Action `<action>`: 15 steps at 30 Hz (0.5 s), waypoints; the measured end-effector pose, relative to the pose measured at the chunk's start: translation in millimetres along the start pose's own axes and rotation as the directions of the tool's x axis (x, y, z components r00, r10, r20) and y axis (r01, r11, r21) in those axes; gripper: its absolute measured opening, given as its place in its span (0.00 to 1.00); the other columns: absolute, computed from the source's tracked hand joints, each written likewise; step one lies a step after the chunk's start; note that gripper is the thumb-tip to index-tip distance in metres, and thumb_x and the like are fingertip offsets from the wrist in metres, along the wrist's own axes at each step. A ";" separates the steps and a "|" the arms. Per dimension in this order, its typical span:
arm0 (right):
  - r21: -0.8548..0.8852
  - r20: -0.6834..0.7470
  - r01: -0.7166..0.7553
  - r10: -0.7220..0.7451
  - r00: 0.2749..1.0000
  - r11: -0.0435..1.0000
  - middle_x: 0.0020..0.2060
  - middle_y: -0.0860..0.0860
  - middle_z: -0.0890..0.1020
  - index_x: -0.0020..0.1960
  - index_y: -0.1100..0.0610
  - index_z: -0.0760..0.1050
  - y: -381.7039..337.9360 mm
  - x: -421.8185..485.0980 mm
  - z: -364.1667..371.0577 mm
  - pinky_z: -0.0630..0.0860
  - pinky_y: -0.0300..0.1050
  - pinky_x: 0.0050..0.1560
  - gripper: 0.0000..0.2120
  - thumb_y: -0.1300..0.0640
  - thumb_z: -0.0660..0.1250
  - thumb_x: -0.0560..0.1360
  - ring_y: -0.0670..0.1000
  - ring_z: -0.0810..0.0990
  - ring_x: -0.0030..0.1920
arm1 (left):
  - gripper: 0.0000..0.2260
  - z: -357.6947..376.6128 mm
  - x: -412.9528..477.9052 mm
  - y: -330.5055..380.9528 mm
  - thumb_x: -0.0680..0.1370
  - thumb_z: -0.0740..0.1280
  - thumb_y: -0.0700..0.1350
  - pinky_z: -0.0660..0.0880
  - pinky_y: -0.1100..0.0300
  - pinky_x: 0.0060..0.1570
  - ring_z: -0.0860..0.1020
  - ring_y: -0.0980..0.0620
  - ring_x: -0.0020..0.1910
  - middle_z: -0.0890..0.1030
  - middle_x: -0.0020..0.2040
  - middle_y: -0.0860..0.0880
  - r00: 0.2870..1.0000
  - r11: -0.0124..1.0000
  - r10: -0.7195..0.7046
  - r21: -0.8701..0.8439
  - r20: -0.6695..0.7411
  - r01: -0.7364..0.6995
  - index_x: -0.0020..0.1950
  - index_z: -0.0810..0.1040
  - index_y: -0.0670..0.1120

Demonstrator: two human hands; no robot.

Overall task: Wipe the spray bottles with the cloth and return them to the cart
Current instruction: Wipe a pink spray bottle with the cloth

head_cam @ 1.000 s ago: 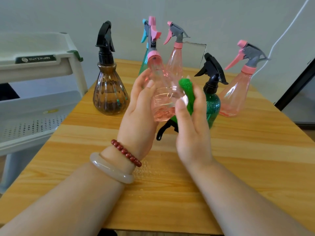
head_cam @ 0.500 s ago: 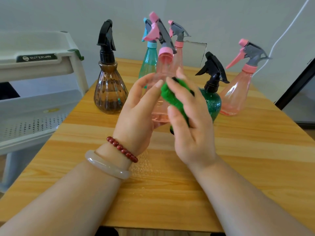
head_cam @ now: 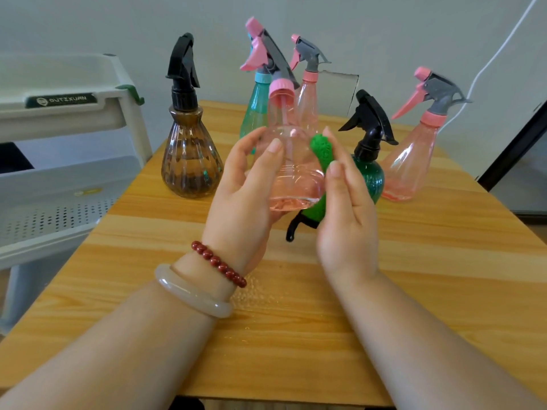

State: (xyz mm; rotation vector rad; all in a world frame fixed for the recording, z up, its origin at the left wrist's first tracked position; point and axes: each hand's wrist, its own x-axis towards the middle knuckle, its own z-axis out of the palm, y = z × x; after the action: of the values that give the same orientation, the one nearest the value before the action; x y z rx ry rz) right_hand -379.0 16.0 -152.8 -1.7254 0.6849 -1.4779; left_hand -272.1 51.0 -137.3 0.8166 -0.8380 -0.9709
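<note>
Left hand point(head_cam: 242, 196) grips the pink spray bottle point(head_cam: 293, 173) by its base, lifted off the wooden table point(head_cam: 296, 350), nozzle tilted left. Right hand point(head_cam: 346, 220) holds the green cloth point(head_cam: 319, 152) against the bottle's right side. Standing behind: brown bottle point(head_cam: 189, 161), teal bottle point(head_cam: 254, 110), second pink bottle point(head_cam: 307, 105), dark green bottle point(head_cam: 370, 176), third pink bottle point(head_cam: 411, 164) far right; white cart point(head_cam: 59, 173) left of the table.

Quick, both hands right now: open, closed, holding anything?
Left hand: closed round the body of the pink spray bottle.
Right hand: holding the green cloth against that bottle.
</note>
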 end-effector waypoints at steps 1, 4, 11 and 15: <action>-0.020 0.003 0.015 -0.015 1.000 1.000 0.67 0.37 0.71 0.71 0.47 0.66 -0.5 -1.2 -0.2 0.61 0.29 0.68 0.16 0.56 0.52 0.85 0.34 0.65 0.71 | 0.19 0.3 -0.5 -0.8 0.81 0.63 0.48 0.81 0.48 0.49 0.83 0.47 0.54 0.82 0.59 0.49 1.000 0.999 0.012 0.032 0.000 -0.012 0.72 0.69 0.47; -0.242 0.115 0.335 -0.316 0.942 0.910 0.70 0.54 0.72 0.68 0.58 0.73 -5.6 -8.5 0.4 0.63 0.44 0.74 0.16 0.60 0.55 0.82 0.50 0.66 0.75 | 0.16 -0.1 -1.0 -4.5 0.83 0.60 0.40 0.80 0.63 0.46 0.81 0.63 0.50 0.82 0.51 0.61 0.999 0.982 0.043 0.185 0.027 -0.047 0.71 0.69 0.46; -0.109 -0.076 0.036 -0.044 0.996 0.993 0.62 0.38 0.75 0.69 0.52 0.72 -1.6 -1.1 2.0 0.65 0.29 0.65 0.16 0.57 0.53 0.85 0.34 0.70 0.67 | 0.18 1.5 -1.0 -2.5 0.81 0.64 0.49 0.81 0.48 0.50 0.83 0.44 0.54 0.82 0.59 0.46 1.000 0.999 0.010 0.048 -0.011 -0.010 0.70 0.70 0.49; -0.194 -0.003 0.171 -0.175 0.985 0.966 0.70 0.50 0.73 0.70 0.56 0.72 -5.7 -5.6 2.2 0.64 0.40 0.73 0.17 0.58 0.54 0.84 0.44 0.66 0.74 | 0.18 1.0 -0.1 -5.1 0.83 0.60 0.45 0.81 0.60 0.45 0.82 0.59 0.52 0.80 0.56 0.66 0.999 0.981 0.037 0.192 0.032 -0.043 0.73 0.67 0.46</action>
State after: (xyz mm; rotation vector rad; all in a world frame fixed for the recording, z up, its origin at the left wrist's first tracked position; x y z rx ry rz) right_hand -378.4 24.1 -151.5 -1.9627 0.7235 -1.5934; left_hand -274.8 49.1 -141.3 0.9496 -0.9805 -0.8769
